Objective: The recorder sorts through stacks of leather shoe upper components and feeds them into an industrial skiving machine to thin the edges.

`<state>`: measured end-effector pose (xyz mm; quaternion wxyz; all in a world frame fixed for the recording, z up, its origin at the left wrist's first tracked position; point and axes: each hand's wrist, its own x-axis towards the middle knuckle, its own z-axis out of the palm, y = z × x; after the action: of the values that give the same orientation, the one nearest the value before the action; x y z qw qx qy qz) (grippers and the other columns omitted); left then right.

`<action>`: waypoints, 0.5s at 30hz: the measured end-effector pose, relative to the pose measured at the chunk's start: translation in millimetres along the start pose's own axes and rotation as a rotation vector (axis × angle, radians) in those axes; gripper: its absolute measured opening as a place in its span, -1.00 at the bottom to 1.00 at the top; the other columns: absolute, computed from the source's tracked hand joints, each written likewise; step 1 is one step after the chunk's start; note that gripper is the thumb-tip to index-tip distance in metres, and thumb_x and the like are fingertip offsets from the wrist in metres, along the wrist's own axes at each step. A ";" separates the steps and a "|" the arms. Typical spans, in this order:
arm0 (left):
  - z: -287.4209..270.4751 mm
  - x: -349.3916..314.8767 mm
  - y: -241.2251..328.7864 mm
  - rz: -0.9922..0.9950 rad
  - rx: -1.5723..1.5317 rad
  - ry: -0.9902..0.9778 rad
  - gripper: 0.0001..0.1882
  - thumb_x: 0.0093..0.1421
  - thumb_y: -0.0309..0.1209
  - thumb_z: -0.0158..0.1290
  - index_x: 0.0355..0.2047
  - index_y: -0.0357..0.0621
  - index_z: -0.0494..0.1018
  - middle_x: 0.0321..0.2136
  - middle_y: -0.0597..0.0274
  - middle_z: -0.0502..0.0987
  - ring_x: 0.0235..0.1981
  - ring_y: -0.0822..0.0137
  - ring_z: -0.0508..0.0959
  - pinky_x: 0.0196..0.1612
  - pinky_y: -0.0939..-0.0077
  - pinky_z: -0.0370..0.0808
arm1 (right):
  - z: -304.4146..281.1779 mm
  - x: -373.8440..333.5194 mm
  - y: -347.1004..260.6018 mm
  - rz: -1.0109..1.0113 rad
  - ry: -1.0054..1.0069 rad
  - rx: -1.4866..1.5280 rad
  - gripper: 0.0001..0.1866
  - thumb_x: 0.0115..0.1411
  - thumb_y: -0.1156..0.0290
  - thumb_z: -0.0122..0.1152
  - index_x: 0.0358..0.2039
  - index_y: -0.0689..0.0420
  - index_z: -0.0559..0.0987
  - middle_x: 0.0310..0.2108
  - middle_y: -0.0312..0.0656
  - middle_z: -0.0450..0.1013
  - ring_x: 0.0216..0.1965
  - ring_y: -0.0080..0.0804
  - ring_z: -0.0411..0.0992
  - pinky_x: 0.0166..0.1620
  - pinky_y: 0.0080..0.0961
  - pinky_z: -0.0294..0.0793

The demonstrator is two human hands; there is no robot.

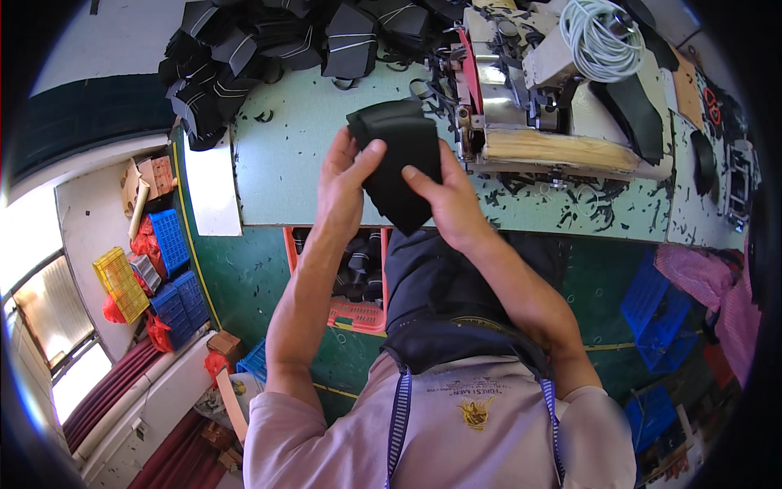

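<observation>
Between my hands, over the front of the pale green table (293, 175), is a small stack of black sheet pieces (401, 155). They look like leather or a similar material, and their lower end narrows to a point. My left hand (342, 175) grips the left edge, its thumb lying on the top face. On the other side my right hand (453, 200) is closed on the right edge, thumb also on top. The pieces fan slightly apart at the upper left. My fingers beneath the stack are mostly hidden.
Tied bundles of black pieces (350, 41) are heaped at the table's back left. To the right stands a bench machine (509, 98) with a coiled pale cable (601, 41) on it and black scraps around. A red crate (356, 314) with dark pieces sits below the table.
</observation>
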<state>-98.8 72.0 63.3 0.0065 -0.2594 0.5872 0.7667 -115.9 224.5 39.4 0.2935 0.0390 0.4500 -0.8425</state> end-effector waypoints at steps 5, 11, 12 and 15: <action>41.3 -16.7 33.1 -0.034 -0.370 -0.479 0.01 0.22 0.22 0.03 0.42 -0.16 -0.10 0.08 -0.22 0.44 0.21 -0.06 0.41 0.29 0.12 0.34 | -2.4 -28.5 -41.5 0.364 -0.225 0.608 -0.53 0.34 0.43 0.14 0.21 0.22 0.32 0.03 -0.08 0.45 0.04 -0.33 0.50 0.13 -0.34 0.53; 60.9 -21.2 33.8 0.072 0.011 -0.514 -0.08 0.17 0.17 0.11 0.30 -0.18 0.06 0.01 -0.30 0.48 0.10 -0.08 0.50 0.21 0.11 0.42 | -22.2 -45.5 -55.7 0.401 -0.213 0.650 -0.61 0.40 0.27 0.09 0.12 0.21 0.38 -0.04 -0.17 0.48 -0.08 -0.42 0.55 0.00 -0.44 0.58; 64.1 -23.2 34.5 0.086 0.162 -0.510 -0.15 0.17 0.13 0.13 0.25 -0.19 0.12 -0.02 -0.31 0.49 0.07 -0.08 0.53 0.18 0.12 0.44 | -23.1 -46.7 -56.3 0.387 -0.209 0.657 -0.61 0.40 0.27 0.09 0.12 0.21 0.38 -0.04 -0.17 0.48 -0.08 -0.42 0.55 0.00 -0.44 0.58; 72.6 -17.7 41.2 0.008 -0.066 -0.424 -0.29 0.18 -0.09 0.11 0.23 -0.11 0.13 -0.10 -0.27 0.51 0.02 -0.16 0.55 0.15 0.07 0.48 | -13.2 -51.7 -63.4 0.312 -0.122 0.589 -0.60 0.40 0.19 0.08 0.10 0.18 0.38 -0.05 -0.18 0.48 -0.06 -0.43 0.53 0.00 -0.43 0.58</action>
<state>-124.8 130.0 120.2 0.1184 -0.0898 0.5483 0.8230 -109.5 285.3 95.2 0.4215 0.1402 0.1575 -0.8820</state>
